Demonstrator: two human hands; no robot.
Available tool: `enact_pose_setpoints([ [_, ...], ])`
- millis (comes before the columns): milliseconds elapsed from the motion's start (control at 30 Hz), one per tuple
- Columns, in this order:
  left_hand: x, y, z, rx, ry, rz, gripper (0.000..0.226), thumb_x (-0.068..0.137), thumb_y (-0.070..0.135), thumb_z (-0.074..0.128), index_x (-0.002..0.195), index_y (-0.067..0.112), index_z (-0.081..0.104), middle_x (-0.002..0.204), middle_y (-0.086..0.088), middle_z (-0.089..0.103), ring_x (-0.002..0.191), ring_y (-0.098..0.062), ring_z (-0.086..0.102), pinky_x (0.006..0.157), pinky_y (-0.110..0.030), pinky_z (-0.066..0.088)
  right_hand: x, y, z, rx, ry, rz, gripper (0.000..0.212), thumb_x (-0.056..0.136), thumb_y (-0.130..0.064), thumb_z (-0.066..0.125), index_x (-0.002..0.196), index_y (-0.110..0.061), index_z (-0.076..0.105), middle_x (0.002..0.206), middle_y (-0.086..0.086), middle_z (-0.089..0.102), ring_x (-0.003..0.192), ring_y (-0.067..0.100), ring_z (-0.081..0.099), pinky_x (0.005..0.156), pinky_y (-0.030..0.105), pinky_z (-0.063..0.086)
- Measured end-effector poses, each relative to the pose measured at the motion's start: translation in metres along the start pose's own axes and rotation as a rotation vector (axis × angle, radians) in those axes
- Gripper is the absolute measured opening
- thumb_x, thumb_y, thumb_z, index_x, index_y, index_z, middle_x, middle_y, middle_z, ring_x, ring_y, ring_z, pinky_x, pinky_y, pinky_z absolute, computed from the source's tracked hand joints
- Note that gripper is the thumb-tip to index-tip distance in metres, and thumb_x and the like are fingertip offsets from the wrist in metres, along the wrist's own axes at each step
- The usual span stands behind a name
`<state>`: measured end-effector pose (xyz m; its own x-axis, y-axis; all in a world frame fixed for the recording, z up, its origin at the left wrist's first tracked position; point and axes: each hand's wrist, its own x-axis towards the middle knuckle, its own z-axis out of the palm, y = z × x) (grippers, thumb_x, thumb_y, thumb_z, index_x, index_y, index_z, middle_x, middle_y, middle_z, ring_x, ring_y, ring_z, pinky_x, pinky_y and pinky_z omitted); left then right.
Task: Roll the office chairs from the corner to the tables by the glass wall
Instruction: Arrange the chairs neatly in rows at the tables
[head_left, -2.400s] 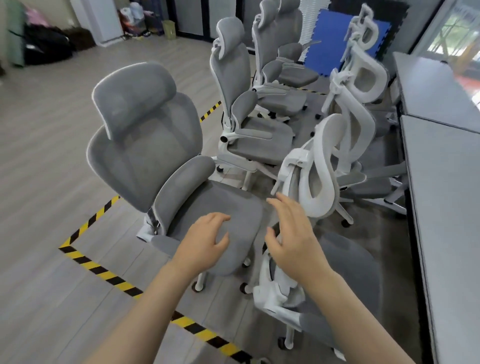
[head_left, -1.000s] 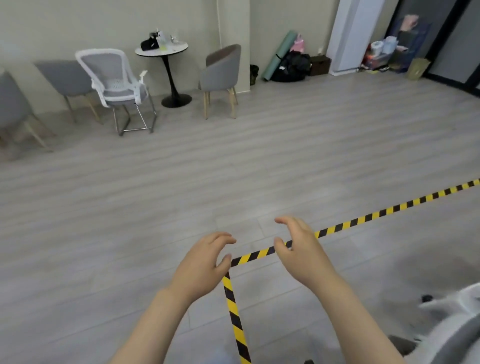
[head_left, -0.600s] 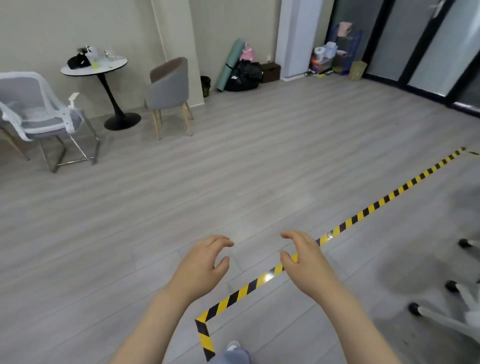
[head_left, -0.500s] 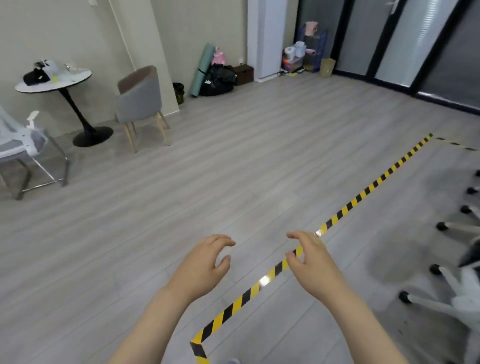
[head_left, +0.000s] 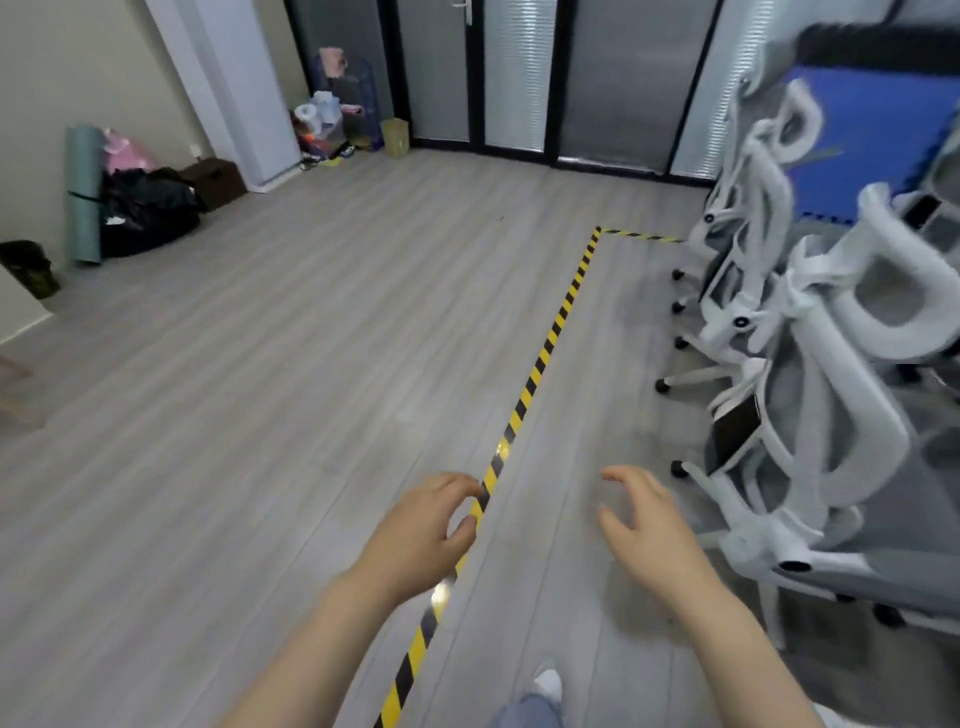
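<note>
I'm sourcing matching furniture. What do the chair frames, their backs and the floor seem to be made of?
Chair frames: smooth white moulded curves, probably plastic. Chair backs: grey, slightly see-through, likely mesh fabric. Floor: grey planks with grain lines, wood-look laminate or vinyl, faint sheen.

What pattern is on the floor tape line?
Yellow and black diagonal stripes on the floor tape, seen clearly in the head view.

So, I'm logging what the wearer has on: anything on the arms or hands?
Nothing worn: both forearms are bare, with no sleeves in view. The left hand and right hand carry no gloves, rings, watch or markings that show.
</note>
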<state>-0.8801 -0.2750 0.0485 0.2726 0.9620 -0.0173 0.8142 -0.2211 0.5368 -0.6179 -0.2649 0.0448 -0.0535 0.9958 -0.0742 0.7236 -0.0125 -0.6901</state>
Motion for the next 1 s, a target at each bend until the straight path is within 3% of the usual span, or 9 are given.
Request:
enact_pose_setpoints([
  [300, 0.224, 0.098, 0.034, -0.085, -0.107, 0.265, 0.032, 0.097, 0.029, 0.049, 0.128, 0.034, 0.053, 0.131, 0.028, 0.044, 0.123, 0.011, 0.034, 0.102, -0.012, 0.029, 0.108, 0.081, -0.137, 0.055, 0.26, 0.177, 0.032, 0.094, -0.021, 0.055, 0.126, -0.026, 0.053, 0.127, -0.016, 0.046, 0.116, 0.005, 0.045, 0.094, 0.023, 0.034],
  [433, 0.309, 0.146, 0.054, -0.092, -0.208, 0.428, 0.032, 0.098, 0.028, 0.048, 0.129, 0.032, 0.053, 0.133, 0.023, 0.046, 0.127, 0.006, 0.036, 0.107, -0.016, 0.029, 0.123, 0.12, -0.174, 0.091, 0.337, 0.294, 0.033, 0.094, -0.02, 0.054, 0.126, -0.027, 0.053, 0.129, -0.016, 0.048, 0.121, 0.004, 0.043, 0.105, 0.029, 0.037],
  [567, 0.381, 0.206, 0.083, -0.089, -0.314, 0.633, 0.032, 0.098, 0.026, 0.049, 0.13, 0.029, 0.054, 0.132, 0.017, 0.05, 0.125, 0.002, 0.04, 0.097, 0.001, 0.021, 0.122, 0.158, -0.206, 0.108, 0.501, 0.458, 0.03, 0.094, -0.024, 0.054, 0.122, -0.033, 0.052, 0.127, -0.017, 0.048, 0.121, 0.003, 0.044, 0.102, 0.03, 0.04],
  [633, 0.409, 0.242, 0.1, -0.126, -0.371, 0.762, 0.031, 0.097, 0.025, 0.05, 0.127, 0.027, 0.057, 0.131, 0.015, 0.052, 0.124, -0.001, 0.042, 0.096, 0.002, 0.021, 0.119, 0.174, -0.22, 0.095, 0.576, 0.528, 0.031, 0.094, -0.023, 0.053, 0.123, -0.035, 0.048, 0.127, -0.02, 0.045, 0.124, 0.002, 0.041, 0.099, 0.025, 0.036],
  [800, 0.445, 0.328, 0.133, -0.155, -0.567, 1.197, 0.035, 0.093, 0.031, 0.047, 0.125, 0.025, 0.058, 0.133, 0.011, 0.052, 0.126, -0.004, 0.043, 0.108, -0.023, 0.033, 0.113, 0.203, -0.25, 0.078, 0.745, 0.776, 0.035, 0.095, -0.022, 0.055, 0.129, -0.029, 0.049, 0.127, -0.018, 0.042, 0.123, 0.001, 0.038, 0.096, 0.02, 0.028],
  [1000, 0.454, 0.42, 0.151, -0.196, -0.65, 1.638, 0.034, 0.092, 0.025, 0.054, 0.125, 0.02, 0.058, 0.131, 0.005, 0.055, 0.124, -0.01, 0.044, 0.108, -0.024, 0.03, 0.099, 0.21, -0.255, 0.143, 0.951, 0.979, 0.034, 0.093, -0.027, 0.056, 0.126, -0.032, 0.05, 0.13, -0.013, 0.049, 0.125, 0.01, 0.044, 0.102, 0.033, 0.04],
])
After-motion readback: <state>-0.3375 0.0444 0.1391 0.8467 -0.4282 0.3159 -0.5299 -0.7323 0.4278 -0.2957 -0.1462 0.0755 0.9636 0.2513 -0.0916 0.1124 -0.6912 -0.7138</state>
